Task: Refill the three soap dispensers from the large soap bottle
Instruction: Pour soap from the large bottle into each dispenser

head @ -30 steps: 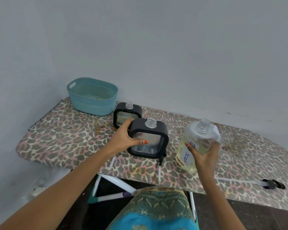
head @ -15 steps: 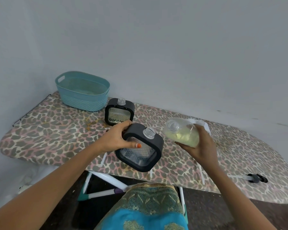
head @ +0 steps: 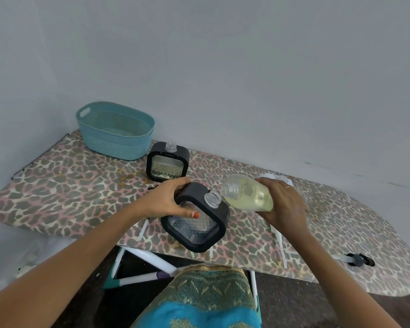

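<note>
Left hand [head: 168, 200] grips tilted black-framed dispenser [head: 199, 229] at near edge of ironing board [head: 69, 185]. Right hand [head: 284, 204] wrapped round large soap bottle [head: 249, 196], tipped sideways, neck just beside dispenser mouth; bottle base hidden behind hand. Second dispenser [head: 167, 165] upright near basket [head: 115, 136].

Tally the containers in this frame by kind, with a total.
2 soap dispensers: the held dispenser in the left hand, the standing dispenser on the ironing board
1 large soap bottle, in the right hand
1 teal basket
Total: 4
</note>
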